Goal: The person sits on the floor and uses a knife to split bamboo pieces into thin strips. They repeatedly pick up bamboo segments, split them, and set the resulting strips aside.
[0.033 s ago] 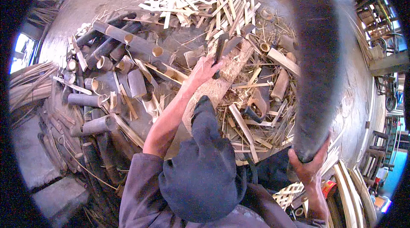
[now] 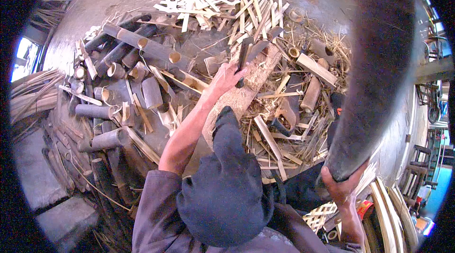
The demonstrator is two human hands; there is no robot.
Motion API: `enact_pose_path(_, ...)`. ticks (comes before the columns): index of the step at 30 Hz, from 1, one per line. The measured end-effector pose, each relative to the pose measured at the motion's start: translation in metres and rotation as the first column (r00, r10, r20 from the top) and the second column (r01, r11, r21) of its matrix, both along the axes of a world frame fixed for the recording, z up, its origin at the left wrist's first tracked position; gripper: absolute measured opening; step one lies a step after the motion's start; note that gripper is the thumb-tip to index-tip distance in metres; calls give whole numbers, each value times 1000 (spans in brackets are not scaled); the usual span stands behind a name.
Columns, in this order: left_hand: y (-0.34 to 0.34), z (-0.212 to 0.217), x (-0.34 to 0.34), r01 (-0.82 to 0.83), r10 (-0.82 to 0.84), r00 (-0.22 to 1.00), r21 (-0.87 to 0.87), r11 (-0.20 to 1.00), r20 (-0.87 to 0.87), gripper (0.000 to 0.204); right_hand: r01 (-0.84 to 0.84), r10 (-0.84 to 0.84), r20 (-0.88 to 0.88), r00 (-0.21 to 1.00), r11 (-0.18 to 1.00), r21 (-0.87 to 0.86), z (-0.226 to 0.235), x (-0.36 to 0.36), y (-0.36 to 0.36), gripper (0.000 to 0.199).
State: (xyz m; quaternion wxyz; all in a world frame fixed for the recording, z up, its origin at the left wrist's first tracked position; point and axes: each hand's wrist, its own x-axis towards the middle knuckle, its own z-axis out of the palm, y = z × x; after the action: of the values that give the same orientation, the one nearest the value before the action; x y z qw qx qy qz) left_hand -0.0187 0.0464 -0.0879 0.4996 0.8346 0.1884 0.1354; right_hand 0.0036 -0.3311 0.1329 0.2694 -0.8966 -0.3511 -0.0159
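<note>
My left hand (image 2: 228,78) is closed around the dark handle of a broad-bladed chopping knife (image 2: 244,55), held over a long, pale, scarred wooden log (image 2: 237,103). My right hand (image 2: 343,184) grips the near end of a thick, dark bamboo pole (image 2: 372,77). The pole rises past the top of the picture on the right and is smeared by motion; its far end cannot be made out. Right of the log lies a hand saw (image 2: 286,116) with a wooden handle, among bamboo scraps.
Cut bamboo sections (image 2: 106,139) lie heaped on the left. Pale split strips (image 2: 194,6) are piled beyond the log. Bundled long slats (image 2: 385,215) and a woven lattice piece (image 2: 318,216) sit at lower right. A black cloth cap (image 2: 222,201) covers the lower middle.
The bamboo pole has swung to the right, uncovering more scraps beside the saw. My right hand has shifted barely; my left hand and the knife have stayed put.
</note>
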Motion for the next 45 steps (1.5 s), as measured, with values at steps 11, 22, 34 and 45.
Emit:
enact_pose_path(11,10,10,13,-35,36,999,141,989,-7,36,73,-71,-43,997,996,46,11,3,13,93)
enact_pose_path(22,11,16,13,-45,45,999,74,996,-1,32,58,-59,-56,997,998,-15,-3,6,3,94)
enact_pose_path(34,11,-5,22,-80,79,997,79,994,9,37,34,-34,-45,998,999,-3,7,10,14,98)
enact_pose_path(45,11,4,21,-79,78,997,68,995,12,34,-11,13,13,1000,994,-106,3,13,21,98)
